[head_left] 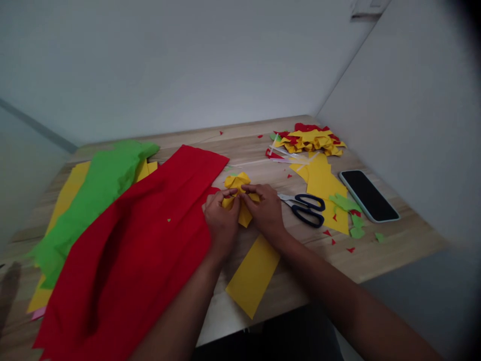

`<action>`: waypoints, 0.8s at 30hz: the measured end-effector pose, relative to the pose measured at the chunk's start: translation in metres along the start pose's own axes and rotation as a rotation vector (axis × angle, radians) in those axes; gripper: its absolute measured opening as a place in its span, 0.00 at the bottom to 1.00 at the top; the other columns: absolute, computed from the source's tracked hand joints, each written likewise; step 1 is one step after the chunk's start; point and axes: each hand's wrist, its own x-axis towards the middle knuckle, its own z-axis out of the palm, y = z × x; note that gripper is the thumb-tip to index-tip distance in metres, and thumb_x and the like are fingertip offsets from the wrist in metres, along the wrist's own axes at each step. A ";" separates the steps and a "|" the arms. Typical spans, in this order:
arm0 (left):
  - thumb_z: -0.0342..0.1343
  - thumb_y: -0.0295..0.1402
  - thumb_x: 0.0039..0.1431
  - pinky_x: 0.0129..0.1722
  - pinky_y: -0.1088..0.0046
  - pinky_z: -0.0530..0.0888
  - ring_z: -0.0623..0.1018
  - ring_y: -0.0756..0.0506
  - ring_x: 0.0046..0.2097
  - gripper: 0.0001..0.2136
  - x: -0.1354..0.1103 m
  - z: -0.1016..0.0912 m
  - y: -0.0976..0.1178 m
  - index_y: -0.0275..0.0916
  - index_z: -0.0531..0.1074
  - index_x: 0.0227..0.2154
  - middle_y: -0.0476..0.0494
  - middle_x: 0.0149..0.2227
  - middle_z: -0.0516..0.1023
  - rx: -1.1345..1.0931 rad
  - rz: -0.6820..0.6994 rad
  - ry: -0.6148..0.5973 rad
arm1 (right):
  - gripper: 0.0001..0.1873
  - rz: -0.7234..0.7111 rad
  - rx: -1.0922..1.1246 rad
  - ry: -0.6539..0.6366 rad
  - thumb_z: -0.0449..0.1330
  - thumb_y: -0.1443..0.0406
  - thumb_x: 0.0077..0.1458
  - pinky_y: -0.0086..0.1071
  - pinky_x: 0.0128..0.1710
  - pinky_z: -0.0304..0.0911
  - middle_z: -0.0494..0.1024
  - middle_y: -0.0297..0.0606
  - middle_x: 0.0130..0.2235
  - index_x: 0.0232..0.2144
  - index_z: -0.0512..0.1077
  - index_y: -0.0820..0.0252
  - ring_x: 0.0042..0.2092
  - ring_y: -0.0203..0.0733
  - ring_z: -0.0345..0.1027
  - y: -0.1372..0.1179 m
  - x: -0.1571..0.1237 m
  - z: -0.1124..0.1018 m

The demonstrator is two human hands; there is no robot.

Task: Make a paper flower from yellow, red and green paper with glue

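Both of my hands meet at the middle of the wooden table (pixel 394 245) over a small folded piece of yellow paper (pixel 238 181). My left hand (pixel 221 220) pinches its left side with curled fingers. My right hand (pixel 266 210) pinches the right side, thumb and forefinger pressed on the fold. A flat yellow paper strip (pixel 253 276) lies under my wrists, reaching toward the table's near edge.
A large red sheet (pixel 131 260) lies left of my hands, over green (pixel 97 190) and yellow sheets. Black-handled scissors (pixel 306 208) lie just right of my right hand. A dark phone (pixel 368 195) sits at far right. Yellow and red cuttings (pixel 310 140) pile at the back.
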 end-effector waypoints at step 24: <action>0.66 0.33 0.42 0.34 0.70 0.79 0.79 0.48 0.35 0.24 0.031 -0.023 0.003 0.42 0.67 0.44 0.46 0.41 0.77 -0.715 -0.457 -0.066 | 0.39 0.383 0.659 -0.197 0.69 0.52 0.46 0.36 0.29 0.72 0.80 0.40 0.40 0.58 0.61 0.52 0.37 0.47 0.77 0.013 0.022 -0.028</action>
